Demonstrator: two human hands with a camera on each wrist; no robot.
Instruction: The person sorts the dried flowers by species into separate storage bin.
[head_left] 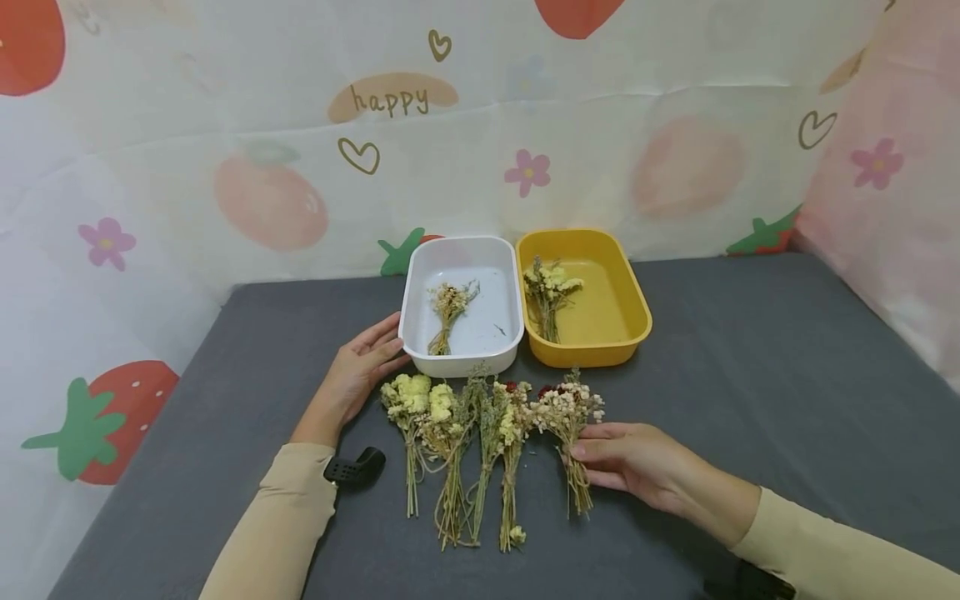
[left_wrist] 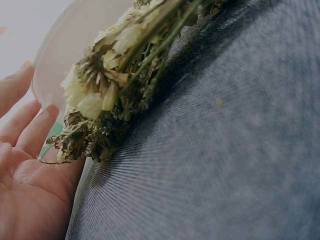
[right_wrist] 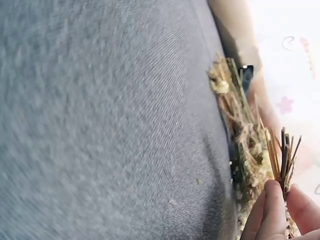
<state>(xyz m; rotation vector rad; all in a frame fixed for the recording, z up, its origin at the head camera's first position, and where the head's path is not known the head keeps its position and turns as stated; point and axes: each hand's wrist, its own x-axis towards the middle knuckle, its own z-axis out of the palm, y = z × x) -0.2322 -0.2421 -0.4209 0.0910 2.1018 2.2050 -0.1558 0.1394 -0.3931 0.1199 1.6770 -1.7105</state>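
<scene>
In the head view my right hand (head_left: 645,462) pinches the stems of a dried flower bunch (head_left: 567,408) with small whitish blooms and dark red bits. The right wrist view shows the cut stem ends (right_wrist: 286,155) poking out past thumb and fingers. My left hand (head_left: 360,371), its fingers extended, is at the left side of a white tub (head_left: 457,365). Several more dried bunches (head_left: 450,425), yellow, green and cream, lie in a row before the tub. One small bunch (head_left: 448,304) lies inside the white tub. Another, yellow-topped bunch (head_left: 551,287) lies in the yellow tub (head_left: 592,357).
Both tubs stand side by side toward the back of a dark grey cloth-covered table (head_left: 750,375). Behind it hangs a printed curtain (head_left: 450,183) with fruit, hearts and flowers. A black band (head_left: 356,468) is worn on the left wrist.
</scene>
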